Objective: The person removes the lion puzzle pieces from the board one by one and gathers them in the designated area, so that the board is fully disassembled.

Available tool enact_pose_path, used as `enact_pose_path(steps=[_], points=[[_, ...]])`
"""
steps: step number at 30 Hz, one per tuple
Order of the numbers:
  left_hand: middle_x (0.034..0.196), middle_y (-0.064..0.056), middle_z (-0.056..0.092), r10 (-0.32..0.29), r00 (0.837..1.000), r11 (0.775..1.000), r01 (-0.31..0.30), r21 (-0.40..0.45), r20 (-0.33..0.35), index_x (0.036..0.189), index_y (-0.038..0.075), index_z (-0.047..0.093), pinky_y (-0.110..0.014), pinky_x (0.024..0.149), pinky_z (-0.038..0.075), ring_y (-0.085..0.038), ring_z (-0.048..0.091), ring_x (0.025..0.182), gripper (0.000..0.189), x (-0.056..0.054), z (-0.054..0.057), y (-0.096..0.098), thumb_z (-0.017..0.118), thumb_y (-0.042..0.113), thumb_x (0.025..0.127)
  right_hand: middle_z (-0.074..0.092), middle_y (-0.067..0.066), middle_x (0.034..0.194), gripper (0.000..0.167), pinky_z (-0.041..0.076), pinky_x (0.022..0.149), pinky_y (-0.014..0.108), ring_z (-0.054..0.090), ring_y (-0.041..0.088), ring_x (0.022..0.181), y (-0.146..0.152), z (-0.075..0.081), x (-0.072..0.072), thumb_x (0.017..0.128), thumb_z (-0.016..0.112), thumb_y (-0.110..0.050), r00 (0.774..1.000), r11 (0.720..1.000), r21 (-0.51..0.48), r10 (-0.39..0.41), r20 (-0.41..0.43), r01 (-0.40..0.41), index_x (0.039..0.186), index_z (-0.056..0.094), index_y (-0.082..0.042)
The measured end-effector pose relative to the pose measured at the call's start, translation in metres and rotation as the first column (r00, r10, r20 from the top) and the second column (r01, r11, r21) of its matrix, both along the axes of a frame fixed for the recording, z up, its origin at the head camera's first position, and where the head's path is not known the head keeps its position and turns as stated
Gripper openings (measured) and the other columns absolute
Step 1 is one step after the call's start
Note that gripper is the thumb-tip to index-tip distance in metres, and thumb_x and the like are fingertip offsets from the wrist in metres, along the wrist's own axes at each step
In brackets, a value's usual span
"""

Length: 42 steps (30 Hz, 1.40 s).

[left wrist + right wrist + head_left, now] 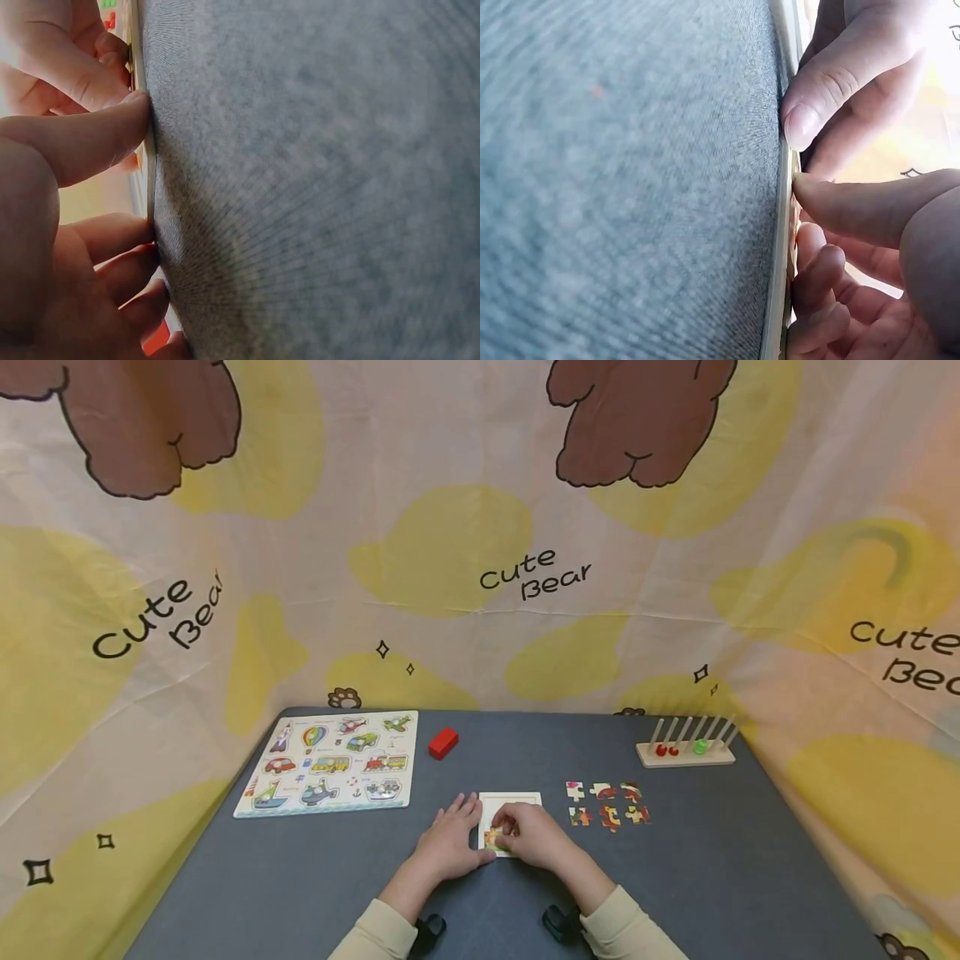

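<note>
A small white puzzle tray [531, 798] lies flat in front of me, with jigsaw pieces [492, 837] in its lower left corner. My left hand [450, 843] rests beside it, fingers stretched along the left edge and thumb at the near edge. Over the tray, my right hand [531, 833] has curled fingers and pinches a puzzle piece low against the board, mostly hidden by the fingers. In the right wrist view, the right thumb [855, 210] reaches the tray's rim [778, 277], close to the left thumb [832, 94].
Several loose jigsaw pieces [602, 791] lie in two rows right of the tray. A vehicle picture board [300, 797] is at the back left, near a red block [443, 743]. At the back right stands a pegged wooden base [686, 760] with red and green beads.
</note>
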<state>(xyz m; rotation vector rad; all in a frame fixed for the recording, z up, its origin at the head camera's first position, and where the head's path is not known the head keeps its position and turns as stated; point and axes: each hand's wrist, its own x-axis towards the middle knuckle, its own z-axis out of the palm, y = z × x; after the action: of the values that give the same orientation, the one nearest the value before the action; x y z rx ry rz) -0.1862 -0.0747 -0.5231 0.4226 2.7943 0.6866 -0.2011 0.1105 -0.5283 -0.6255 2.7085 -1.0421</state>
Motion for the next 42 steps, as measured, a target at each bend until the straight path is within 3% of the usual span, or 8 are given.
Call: enact_pose_path(steps=[7, 15, 25, 33, 42], points=[[0.162, -0.012, 0.036, -0.002, 1.000, 1.000, 0.002, 0.000, -0.015, 0.151, 0.004, 0.046, -0.059, 0.120, 0.027, -0.034, 0.027, 0.153, 0.084, 0.000, -0.001, 0.001, 0.080, 0.040, 0.083, 0.058, -0.005, 0.077, 0.015, 0.039, 0.059, 0.024, 0.048, 0.007, 0.064, -0.001, -0.001, 0.001, 0.086, 0.080, -0.011, 1.000, 1.000, 0.017, -0.021, -0.003, 0.021, 0.096, 0.068, -0.012], [0.163, -0.011, 0.036, 0.005, 1.000, 1.000, -0.005, 0.005, -0.007, 0.152, 0.006, 0.045, -0.059, 0.121, 0.027, -0.033, 0.026, 0.153, 0.084, -0.002, -0.003, 0.000, 0.080, 0.040, 0.083, 0.061, -0.005, 0.088, 0.019, 0.044, 0.065, 0.025, 0.051, 0.008, 0.071, -0.001, 0.001, 0.001, 0.086, 0.080, -0.011, 1.000, 0.999, -0.033, -0.026, 0.000, 0.026, 0.098, 0.065, -0.016], [0.164, -0.010, 0.034, 0.008, 1.000, 1.000, -0.009, 0.018, 0.019, 0.152, 0.007, 0.044, -0.062, 0.119, 0.027, -0.033, 0.024, 0.154, 0.085, -0.003, -0.002, 0.000, 0.080, 0.041, 0.083, 0.063, -0.007, 0.077, 0.016, 0.045, 0.056, 0.022, 0.054, 0.007, 0.063, 0.001, 0.000, 0.001, 0.090, 0.077, -0.016, 0.998, 0.993, -0.119, -0.006, 0.064, 0.013, 0.098, 0.064, -0.015], [0.163, -0.011, 0.034, 0.003, 1.000, 1.000, -0.004, 0.026, 0.020, 0.152, 0.006, 0.044, -0.063, 0.118, 0.028, -0.035, 0.025, 0.154, 0.086, -0.003, -0.002, 0.000, 0.080, 0.041, 0.083, 0.065, -0.006, 0.076, 0.012, 0.044, 0.054, 0.022, 0.056, 0.006, 0.061, 0.005, 0.000, 0.001, 0.092, 0.075, -0.018, 0.999, 0.986, -0.168, -0.012, 0.049, 0.020, 0.097, 0.065, -0.014], [0.164, -0.010, 0.033, 0.004, 0.999, 1.000, -0.005, 0.023, 0.033, 0.153, 0.006, 0.043, -0.062, 0.120, 0.026, -0.034, 0.025, 0.154, 0.086, -0.002, -0.003, 0.000, 0.080, 0.041, 0.083, 0.070, -0.006, 0.081, 0.012, 0.046, 0.053, 0.023, 0.056, 0.008, 0.061, 0.022, 0.018, 0.004, 0.094, 0.072, -0.021, 0.998, 0.973, -0.222, -0.060, 0.027, 0.065, 0.105, 0.070, -0.016]])
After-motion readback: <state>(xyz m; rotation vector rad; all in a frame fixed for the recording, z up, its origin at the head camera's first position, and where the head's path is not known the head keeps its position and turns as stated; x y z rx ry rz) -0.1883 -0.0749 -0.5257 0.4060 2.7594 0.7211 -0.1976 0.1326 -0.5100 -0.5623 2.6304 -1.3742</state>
